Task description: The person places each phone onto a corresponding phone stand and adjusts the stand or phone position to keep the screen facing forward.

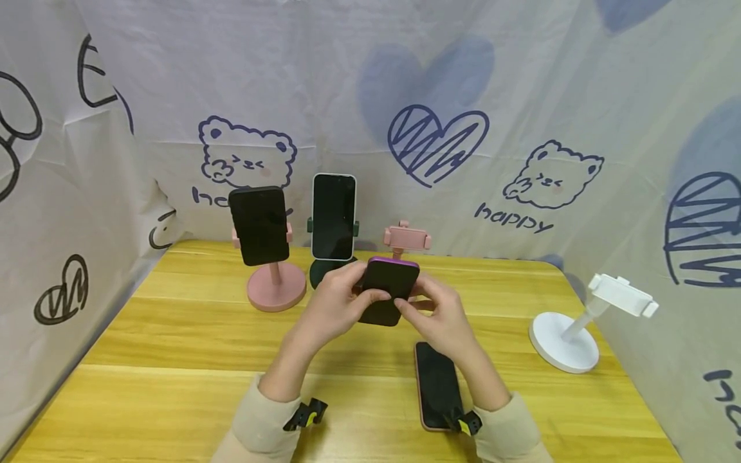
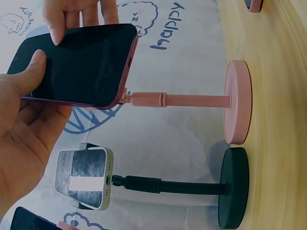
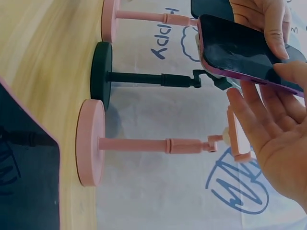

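A smartphone [image 1: 390, 280] with a dark screen and purple edge is held above the table between both hands. My left hand [image 1: 334, 303] grips its left side, thumb across the screen and fingers behind. On the other side my right hand [image 1: 444, 316] pinches it, with the thumb on the glass and the fingers at the back. Just behind the phone stands a pink phone stand [image 1: 408, 238], its clamp holding nothing; its round base [image 3: 90, 143] shows in the right wrist view. Under the right forearm, another phone [image 1: 435, 379] with a pink edge lies face up on the table.
At the back left, a pink stand [image 1: 276, 287] holds a black-screened phone [image 1: 260, 225]. Beside it a dark green stand [image 2: 233, 189] holds a white-edged phone [image 1: 334, 215]. A white stand [image 1: 563, 341] is at the right edge of the wooden table [image 1: 191, 334]. Printed cloth [image 1: 341, 83] hangs behind.
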A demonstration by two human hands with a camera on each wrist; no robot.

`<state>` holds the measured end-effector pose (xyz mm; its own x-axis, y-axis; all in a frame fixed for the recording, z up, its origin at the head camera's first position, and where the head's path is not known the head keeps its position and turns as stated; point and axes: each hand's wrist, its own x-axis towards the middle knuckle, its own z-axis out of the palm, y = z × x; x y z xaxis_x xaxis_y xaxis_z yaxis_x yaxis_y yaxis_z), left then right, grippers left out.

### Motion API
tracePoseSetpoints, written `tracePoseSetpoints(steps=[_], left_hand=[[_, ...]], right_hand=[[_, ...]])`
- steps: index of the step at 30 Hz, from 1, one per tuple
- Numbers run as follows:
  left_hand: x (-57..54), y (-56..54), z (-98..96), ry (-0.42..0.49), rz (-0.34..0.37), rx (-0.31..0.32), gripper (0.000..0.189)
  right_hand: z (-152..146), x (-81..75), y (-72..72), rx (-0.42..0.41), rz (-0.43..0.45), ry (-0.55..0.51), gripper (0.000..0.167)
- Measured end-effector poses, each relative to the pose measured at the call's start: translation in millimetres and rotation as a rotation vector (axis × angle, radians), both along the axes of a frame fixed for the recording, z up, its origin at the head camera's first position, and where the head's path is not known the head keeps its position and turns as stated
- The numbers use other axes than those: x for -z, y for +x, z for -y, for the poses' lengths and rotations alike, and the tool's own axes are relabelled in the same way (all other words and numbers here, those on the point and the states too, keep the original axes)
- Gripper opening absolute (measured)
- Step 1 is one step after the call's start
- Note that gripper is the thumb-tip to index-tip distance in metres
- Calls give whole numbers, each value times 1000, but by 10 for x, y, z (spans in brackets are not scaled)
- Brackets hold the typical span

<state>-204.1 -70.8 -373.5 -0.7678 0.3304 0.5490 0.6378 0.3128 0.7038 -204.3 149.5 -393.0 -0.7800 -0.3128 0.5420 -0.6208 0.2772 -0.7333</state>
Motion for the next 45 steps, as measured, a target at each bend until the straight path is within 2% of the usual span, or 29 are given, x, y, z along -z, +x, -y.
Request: tracePoseSetpoints(steps=[4,7,14,19,28,34,39,45], left_hand=[[-2,1,-16,-25,14,8,31],[8,-7,-31,-17,3,-13,30],[29,-31,-85,62,-29,-24,35],[28,-82,-121,128,-81,-43,38],[5,-233,-204,307,-172,-99,32],[-30,-350,-273,349,-222,-170,28],[-77,-469,-326,333,-200,-227,27],[-97,-581,-356,284,-92,-252,31]], right_hand=[[-6,-5,8,-10,42,18,36],[-8,-15,11,-8,35,-2,35],[-27,-20,-2,9,-4,-61,33],[-46,-48,-38,39,-40,-84,33],[-86,-248,-211,73,-87,-191,31],[-132,-422,-372,109,-93,-262,24],[-145,-555,-503,133,-70,-330,22],[-149,-632,-699,172,6,-380,24]])
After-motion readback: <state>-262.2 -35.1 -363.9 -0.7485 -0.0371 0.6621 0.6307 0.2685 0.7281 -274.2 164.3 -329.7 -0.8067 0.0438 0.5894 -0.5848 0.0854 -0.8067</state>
